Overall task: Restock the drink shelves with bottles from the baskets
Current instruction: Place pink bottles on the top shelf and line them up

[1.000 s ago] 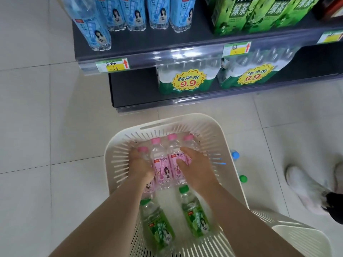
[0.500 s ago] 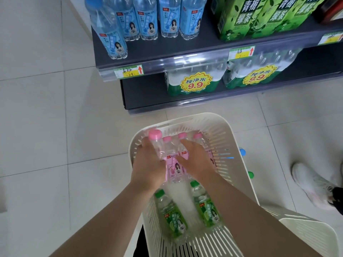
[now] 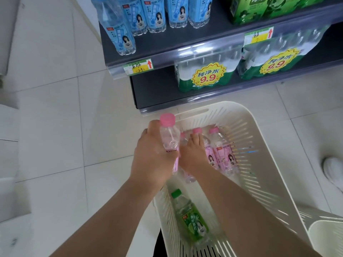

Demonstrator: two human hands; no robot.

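Note:
My left hand grips a pink-capped peach soda bottle and holds it lifted above the left rim of the cream slatted basket. My right hand reaches into the basket with its fingers curled around another pink-capped bottle lying there. Two more pink bottles lie beside it to the right. A green-capped lime bottle lies nearer me on the basket floor. Blue-labelled soda bottles stand on the dark shelf above.
Shrink-wrapped water packs with yellow 9.9 stickers fill the bottom shelf. Green tea cartons stand at the upper right. A second cream basket sits at the lower right, and a white shoe stands on the tiled floor.
My left hand has lifted one pink bottle up and out toward the basket's left rim. My right hand has stayed low on another pink bottle. The view has shifted left.

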